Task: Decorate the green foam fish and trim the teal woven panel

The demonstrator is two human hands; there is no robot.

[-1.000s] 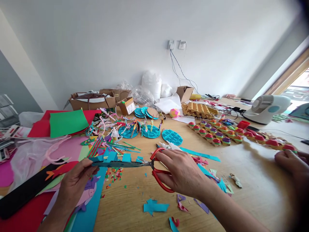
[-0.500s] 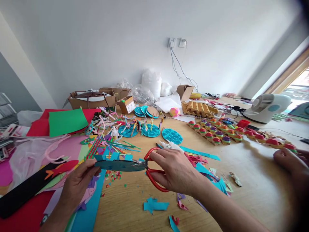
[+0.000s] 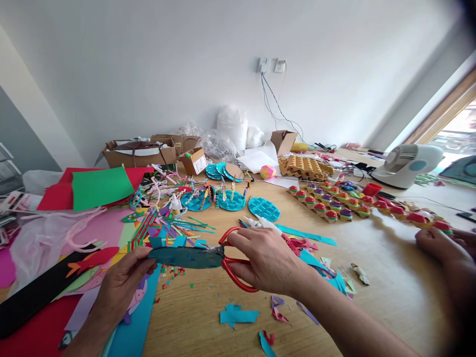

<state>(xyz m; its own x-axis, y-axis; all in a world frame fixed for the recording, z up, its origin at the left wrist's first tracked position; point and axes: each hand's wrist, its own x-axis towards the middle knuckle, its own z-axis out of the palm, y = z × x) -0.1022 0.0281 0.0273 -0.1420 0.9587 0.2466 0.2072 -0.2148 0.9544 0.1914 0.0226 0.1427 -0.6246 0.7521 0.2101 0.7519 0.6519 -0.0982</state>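
My right hand grips a pair of scissors by its red handles, which are spread apart. The scissor blades point left along a flat dark-blue disc, tilted so that it shows almost edge-on. My left hand pinches the left end of this disc between thumb and fingers. Short light-blue paper tabs stick up along its far edge. Where exactly the blades meet the disc or the tabs is hard to make out. Below lies a cut blue paper scrap on the wooden table.
Blue woven discs and glue bottles lie beyond my hands. Coloured paper and a black strip cover the left. Egg cartons and a white fan stand right. Another person's hand rests at the right edge.
The disc is tilted a little differently, and its blue tabs now show in other positions along the far edge. Both hands keep their grips; the whole view has shifted slightly.
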